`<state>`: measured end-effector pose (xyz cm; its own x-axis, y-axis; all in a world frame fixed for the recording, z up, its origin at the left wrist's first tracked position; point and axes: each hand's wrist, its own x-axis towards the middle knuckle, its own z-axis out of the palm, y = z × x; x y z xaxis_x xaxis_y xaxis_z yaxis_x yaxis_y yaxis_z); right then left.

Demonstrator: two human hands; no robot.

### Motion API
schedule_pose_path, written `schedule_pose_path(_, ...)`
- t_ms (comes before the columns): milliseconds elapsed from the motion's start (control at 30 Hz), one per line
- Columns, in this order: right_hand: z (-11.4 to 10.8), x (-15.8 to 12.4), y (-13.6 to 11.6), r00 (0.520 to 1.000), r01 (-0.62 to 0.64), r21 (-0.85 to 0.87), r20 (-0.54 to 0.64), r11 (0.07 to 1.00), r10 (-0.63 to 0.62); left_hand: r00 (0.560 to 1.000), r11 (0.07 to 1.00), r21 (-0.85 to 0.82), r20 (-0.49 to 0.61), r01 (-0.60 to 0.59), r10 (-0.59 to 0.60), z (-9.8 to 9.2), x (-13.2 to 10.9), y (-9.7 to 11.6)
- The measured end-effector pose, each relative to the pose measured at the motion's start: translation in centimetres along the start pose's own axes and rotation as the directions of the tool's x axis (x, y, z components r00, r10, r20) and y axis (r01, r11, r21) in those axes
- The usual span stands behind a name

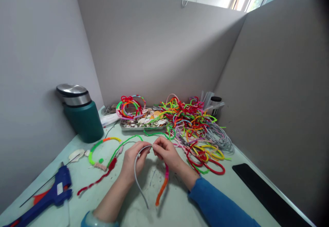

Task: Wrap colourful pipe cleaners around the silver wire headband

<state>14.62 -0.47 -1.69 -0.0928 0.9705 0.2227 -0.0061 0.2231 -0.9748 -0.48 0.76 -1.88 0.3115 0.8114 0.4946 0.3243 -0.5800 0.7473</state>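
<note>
A thin grey headband (139, 183) arches between both hands above the table, its two ends pointing down toward me. One leg is bare grey; the other is wrapped in fuzzy magenta and orange pipe cleaner (161, 190). My left hand (131, 162) is closed on the bare side near the top of the arch. My right hand (166, 150) pinches the band right beside it, fingertips nearly meeting the left ones. The fingers hide the top of the arch. Left of my left hand lie a red twisted pipe cleaner (99, 180) and a wrapped green, yellow and orange headband (93, 150).
At left stand a green bottle (84, 121) and a blue glue gun (60, 186). Behind the hands are a metal tray (142, 129) of small pieces, a bundle of finished headbands (128, 107), tangled pipe cleaners (187, 114) and grey bands (221, 138). A black strip (267, 192) lies right.
</note>
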Motion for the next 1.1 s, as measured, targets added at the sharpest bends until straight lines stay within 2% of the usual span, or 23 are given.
schedule_pose_path(100,-0.3,0.1,-0.2,0.999,0.006,0.047,0.038,0.999,-0.007,0.988,0.986,0.072,-0.005,-0.153,0.153,-0.4,0.0,0.6)
schedule_pose_path(200,-0.8,0.2,-0.1,0.997,0.014,0.045,0.069,0.999,-0.017,0.99,0.988,0.067,-0.005,-0.141,0.141,-0.7,0.1,0.8)
schedule_pose_path(333,-1.6,0.4,0.2,0.999,0.023,-0.038,0.037,0.999,-0.022,0.999,1.0,-0.029,-0.051,-0.011,0.01,-1.1,0.5,0.0)
schedule_pose_path(433,-2.1,0.5,0.4,1.0,0.018,-0.094,0.025,0.995,-0.016,0.984,0.983,-0.11,-0.091,0.144,-0.154,-1.3,0.7,-0.7)
schedule_pose_path(500,-2.2,0.5,0.4,0.999,0.026,-0.127,0.029,0.992,-0.022,0.956,0.947,-0.131,0.002,0.293,-0.295,-1.3,0.7,-1.0)
schedule_pose_path(567,-2.2,0.4,0.3,0.998,0.055,-0.161,0.044,0.985,-0.049,0.897,0.891,-0.131,0.153,0.435,-0.415,-1.1,0.6,-1.1)
schedule_pose_path(633,-2.0,0.2,0.2,0.994,0.098,-0.203,0.064,0.974,-0.087,0.837,0.836,-0.153,0.267,0.527,-0.478,-0.9,0.5,-1.1)
schedule_pose_path(700,-1.8,0.0,0.0,0.99,0.134,-0.254,0.085,0.958,-0.115,0.802,0.793,-0.193,0.315,0.578,-0.507,-0.8,0.5,-1.1)
schedule_pose_path(767,-1.6,-0.2,-0.1,0.985,0.157,-0.308,0.114,0.939,-0.127,0.79,0.769,-0.225,0.331,0.598,-0.517,-0.7,0.5,-1.0)
schedule_pose_path(1000,-1.3,-0.7,-0.1,0.973,0.207,-0.432,0.189,0.878,-0.136,0.786,0.717,-0.333,0.351,0.612,-0.508,-0.7,0.4,-1.1)
schedule_pose_path(1100,-1.1,-0.8,0.0,0.963,0.24,-0.477,0.225,0.845,-0.146,0.81,0.716,-0.383,0.34,0.584,-0.479,-0.5,0.4,-1.1)
